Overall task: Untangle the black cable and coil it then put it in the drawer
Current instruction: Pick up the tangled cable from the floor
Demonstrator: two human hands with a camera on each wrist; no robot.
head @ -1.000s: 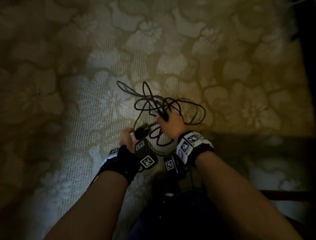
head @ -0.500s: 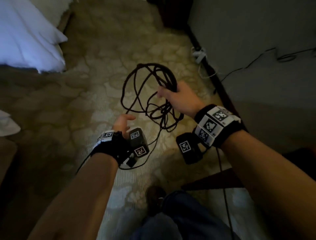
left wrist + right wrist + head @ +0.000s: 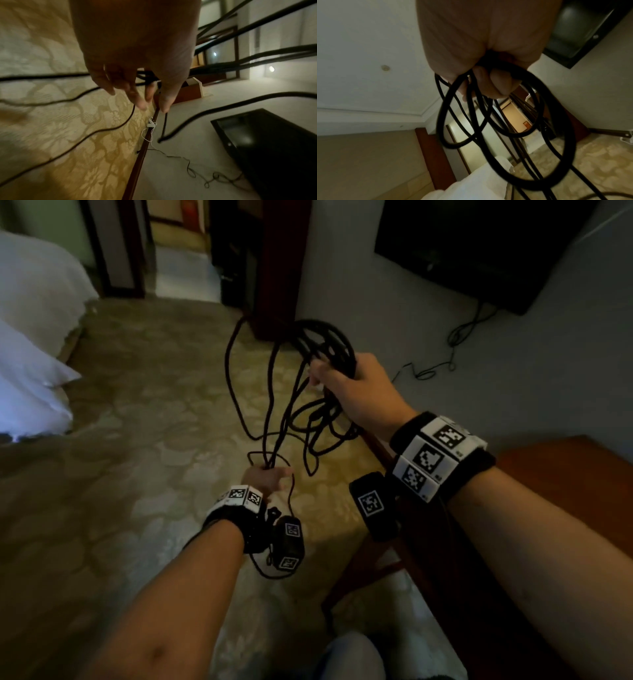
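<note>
Cable is what fills the middle of the head view: a black cable [image 3: 274,392] hanging in loose tangled loops between the two hands, above a patterned beige carpet [image 3: 154,422]. The right hand [image 3: 356,392] is raised and clenched around a bundle of several strands; in the right wrist view its curled fingers [image 3: 498,83] close over the loops, which swing out below the fist in overlapping rings. From that fist the strands drop down and to the left — some sag into a knot of small loops just below the right hand, others run on to the left hand [image 3: 269,477], which sits lower and nearer the body.

The left hand meets a few strands at its fingertips. In the left wrist view its fingers [image 3: 135,97] look fairly straight and spread downward, with strands passing behind them; whether they actually pinch the cable I cannot tell. One thin strand trails from this hand down past the wrist band.

A white wall [image 3: 513,392] stands to the right with a dark television [image 3: 486,248] mounted on it, and a thin wire [image 3: 455,337] dangles below the screen. A reddish wooden surface [image 3: 565,474] lies under the right forearm, and white bedding [image 3: 30,344] shows at the left edge — blurred in places.
</note>
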